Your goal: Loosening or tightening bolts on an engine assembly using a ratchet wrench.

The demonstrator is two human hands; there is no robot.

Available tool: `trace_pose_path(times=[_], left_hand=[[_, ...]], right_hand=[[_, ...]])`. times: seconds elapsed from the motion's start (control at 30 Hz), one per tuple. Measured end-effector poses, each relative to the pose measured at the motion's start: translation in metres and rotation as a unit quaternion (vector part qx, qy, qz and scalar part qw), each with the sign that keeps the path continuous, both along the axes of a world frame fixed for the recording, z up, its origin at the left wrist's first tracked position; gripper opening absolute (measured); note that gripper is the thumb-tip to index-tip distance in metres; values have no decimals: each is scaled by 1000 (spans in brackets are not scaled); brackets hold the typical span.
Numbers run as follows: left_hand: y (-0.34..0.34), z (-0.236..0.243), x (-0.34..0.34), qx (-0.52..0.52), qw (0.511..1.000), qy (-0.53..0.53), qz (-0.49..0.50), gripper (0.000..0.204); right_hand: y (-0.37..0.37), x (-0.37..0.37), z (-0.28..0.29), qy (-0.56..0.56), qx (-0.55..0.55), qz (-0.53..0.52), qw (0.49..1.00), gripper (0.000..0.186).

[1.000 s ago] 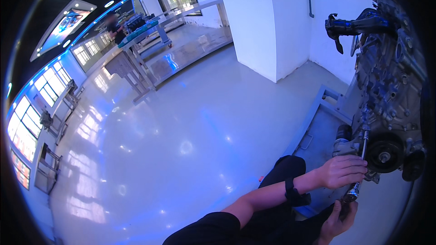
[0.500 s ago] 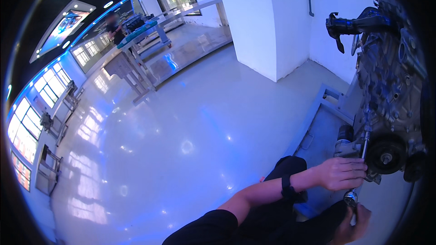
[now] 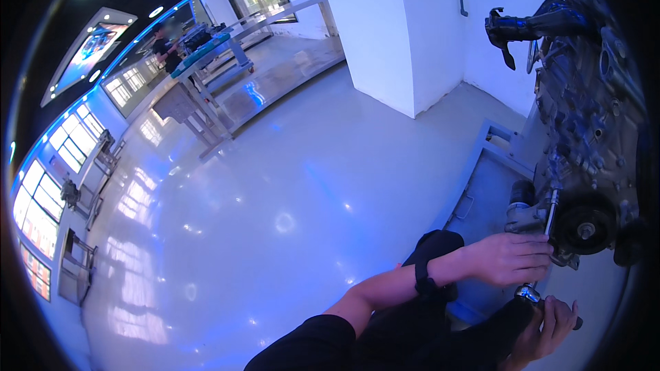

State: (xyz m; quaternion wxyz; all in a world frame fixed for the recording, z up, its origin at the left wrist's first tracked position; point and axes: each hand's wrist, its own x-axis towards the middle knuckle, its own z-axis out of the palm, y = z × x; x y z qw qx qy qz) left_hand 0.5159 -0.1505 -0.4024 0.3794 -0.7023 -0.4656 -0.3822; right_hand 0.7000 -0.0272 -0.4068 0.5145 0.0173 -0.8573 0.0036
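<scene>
An engine (image 3: pixel 584 117) stands at the right, with a black round pulley (image 3: pixel 584 228) low on its side. My left hand (image 3: pixel 509 259) is closed round a long, thin extension bar (image 3: pixel 552 214) beside the pulley. The bar's upper end reaches the engine; what it sits on there is too small to tell. Below that hand shows the shiny round head of a ratchet wrench (image 3: pixel 527 294), in line with the bar. Its handle lies in my right hand (image 3: pixel 546 333), whose fingers wrap round it, and the dark handle end sticks out to the right.
A grey metal stand (image 3: pixel 481 165) with a tray is under and beside the engine. A white pillar (image 3: pixel 381 34) rises behind it. Far left, a person (image 3: pixel 165 51) is at a metal workbench (image 3: pixel 275 79). More engines on stands line the windows.
My right hand has swung a little up and right with the ratchet wrench, and its handle end now shows. My left hand stays on the bar. The whole view has shifted slightly.
</scene>
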Motion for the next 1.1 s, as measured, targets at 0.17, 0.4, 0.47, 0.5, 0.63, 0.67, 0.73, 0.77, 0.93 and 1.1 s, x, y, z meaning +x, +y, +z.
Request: trace_pose_path(times=[0.17, 0.4, 0.47, 0.5, 0.63, 0.67, 0.73, 0.77, 0.93, 1.1], left_hand=[[1, -11, 0, 61, 997, -36, 12, 24], [0, 0, 8, 15, 996, -78, 44, 24], [-15, 3, 6, -50, 995, -35, 81, 21], [-20, 8, 6, -86, 991, 0, 102, 20], [-9, 6, 12, -118, 990, -17, 74, 27], [-6, 3, 11, -87, 993, -24, 73, 24], [-3, 1, 15, -54, 995, -35, 72, 15], [-5, -3, 14, -56, 995, -34, 73, 15], [-8, -15, 22, 15, 990, -119, 79, 23], [-4, -25, 25, 34, 977, -207, 30, 24]], right_hand=[[-37, 0, -6, -6, -213, 69, 975, 22], [-33, -9, -14, -33, -280, 92, 955, 30], [-20, -13, -3, -33, -147, 73, 986, 30], [-14, -11, 5, -35, -146, 41, 988, 30], [4, 2, 18, -40, -37, -8, 998, 30], [4, 5, 18, -37, -29, 2, 999, 30], [-6, 5, 8, -32, -103, 27, 994, 30], [-13, 0, -1, -24, -179, 64, 982, 29], [-48, -10, -24, -48, -390, 127, 911, 29], [-26, -12, -18, -54, -218, 96, 970, 29]])
